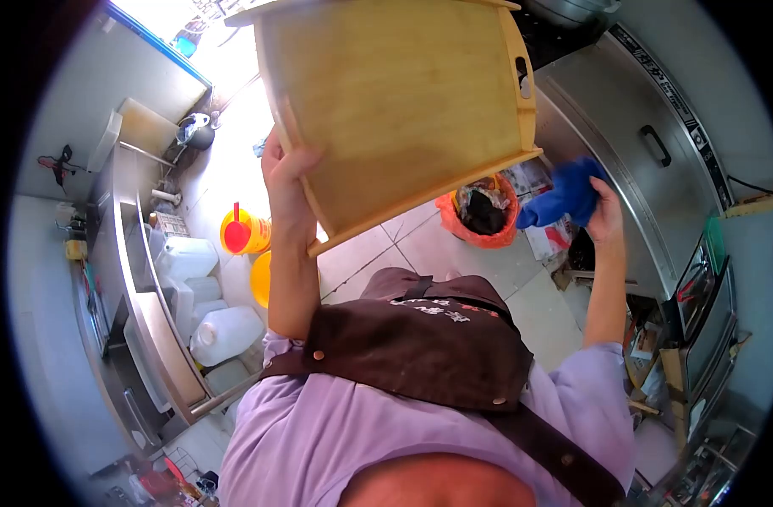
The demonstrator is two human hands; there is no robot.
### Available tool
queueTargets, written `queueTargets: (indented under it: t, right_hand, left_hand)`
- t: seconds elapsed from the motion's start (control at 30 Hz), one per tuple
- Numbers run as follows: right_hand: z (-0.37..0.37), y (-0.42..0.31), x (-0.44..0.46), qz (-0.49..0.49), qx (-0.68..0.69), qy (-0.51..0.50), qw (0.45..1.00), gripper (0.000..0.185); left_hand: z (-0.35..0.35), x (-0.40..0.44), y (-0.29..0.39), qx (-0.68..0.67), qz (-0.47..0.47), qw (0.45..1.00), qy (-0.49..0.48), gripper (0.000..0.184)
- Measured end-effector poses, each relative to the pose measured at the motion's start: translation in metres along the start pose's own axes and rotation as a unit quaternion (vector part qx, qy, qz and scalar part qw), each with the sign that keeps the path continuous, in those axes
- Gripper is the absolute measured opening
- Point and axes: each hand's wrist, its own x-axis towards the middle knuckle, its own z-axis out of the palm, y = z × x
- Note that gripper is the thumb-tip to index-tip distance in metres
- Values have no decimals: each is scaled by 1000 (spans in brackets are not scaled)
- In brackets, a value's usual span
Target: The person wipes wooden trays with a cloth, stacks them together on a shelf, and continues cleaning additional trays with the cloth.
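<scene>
A light wooden tray [395, 110] with raised edges and a handle slot fills the upper middle of the view. My left hand [289, 169] is closed on its left edge, the thumb over the tray's inner face. To the right, apart from the tray, my right hand [604, 211] is closed on a bunched blue cloth [568, 196]. The cloth hangs towards the left, near a bin with a red-orange liner [479, 237] on the floor.
On the left are a metal counter [154, 338] and several white plastic jugs [226, 335] beneath it. A yellow bucket with a red scoop [237, 232] stands on the tiled floor. A stainless steel appliance [648, 135] lines the right side.
</scene>
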Motion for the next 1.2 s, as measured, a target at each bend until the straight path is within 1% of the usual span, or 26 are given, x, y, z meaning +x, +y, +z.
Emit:
queueTargets:
  t: [0.03, 0.07, 0.1, 0.17, 0.2, 0.23, 0.27, 0.3, 0.33, 0.37, 0.47, 0.5, 0.53, 0.57, 0.6, 0.63, 0.67, 0.7, 0.73, 0.77, 0.87, 0.97, 1.03, 1.1, 1.17, 1.2]
  right_hand:
    - [27, 6, -8, -28, -15, -41, 999, 34]
    - [62, 10, -18, -41, -136, -42, 989, 35]
    - [94, 18, -25, -55, -256, -39, 964, 36]
    - [132, 58, -20, -153, -446, -43, 881, 36]
    - [142, 93, -11, -405, -507, -80, 757, 33]
    - [177, 92, -25, -450, -609, -127, 641, 41]
    - [203, 102, -37, -517, -637, -159, 550, 48]
    - [225, 105, -56, -513, -674, -146, 511, 43]
    - [222, 107, -54, -503, -687, -152, 502, 41]
    - [215, 108, -48, -495, -699, -159, 491, 39]
    - [169, 105, -18, -439, -774, -114, 442, 42]
    - [143, 100, -1, -419, -760, -88, 489, 29]
    - [124, 81, 8, -374, -781, -49, 497, 28]
    - [72, 84, 42, -324, -770, 16, 549, 50]
    - [43, 58, 53, -203, -641, 15, 740, 53]
    - [28, 40, 53, -94, -339, 15, 936, 55]
    - [32, 14, 32, -68, -144, -30, 987, 57]
    - [25, 7, 24, -68, -50, -89, 992, 52]
    - [-25, 27, 45, -68, -157, 30, 985, 44]
    - [-70, 48, 66, -71, -261, 150, 951, 37]
    - [-62, 33, 60, 57, -146, 78, 985, 28]
    - [21, 18, 23, -63, -169, 9, 984, 26]
    - [75, 29, 12, -111, -260, -3, 959, 25]
    - [109, 49, 16, -206, -449, -32, 869, 21]
    - [160, 58, 1, -267, -571, -17, 777, 21]
    - [172, 72, 6, -316, -582, 17, 749, 22]
  left_hand:
    - [0, 0, -3, 15, -5, 1000, 1, 47]
    - [-1, 3, -6, 31, -9, 999, -2, 47]
    - [1, 5, -10, 44, -13, 999, -9, 47]
    - [9, 6, -19, 40, -29, 999, 5, 46]
    - [14, 6, -22, 38, -35, 999, 7, 46]
    - [18, 6, -25, 37, -40, 998, 10, 45]
    - [19, 7, -28, 31, -41, 999, 6, 45]
    - [17, 8, -30, 27, -41, 999, 4, 45]
    - [16, 9, -30, 25, -41, 999, 4, 45]
    - [18, 9, -29, 23, -41, 999, 6, 44]
    - [12, 2, -22, 20, -45, 999, 21, 44]
    - [10, 1, -21, 27, -40, 998, 28, 44]
    - [8, 0, -19, 35, -32, 998, 36, 44]
    - [6, 1, -15, 42, -21, 998, 44, 44]
    - [4, 2, -10, 45, -11, 998, 43, 44]
    - [2, 1, -5, 48, -4, 998, 45, 44]
    - [-1, -3, -3, 54, -2, 997, 47, 43]
    - [-6, -4, -3, 60, 2, 997, 44, 43]
    - [-8, 0, -4, 64, 7, 997, 36, 43]
    - [-7, 2, -5, 66, 14, 997, 24, 43]
    - [7, 2, -1, 81, 25, 996, 42, 43]
    - [0, 12, -6, 78, 10, 997, 19, 43]
    - [10, 10, -8, 78, -3, 997, 22, 44]
    - [23, 9, -11, 61, -13, 998, 19, 44]
    - [27, 6, -14, 35, -25, 999, 21, 44]
    - [29, 6, -16, 31, -25, 999, 20, 43]
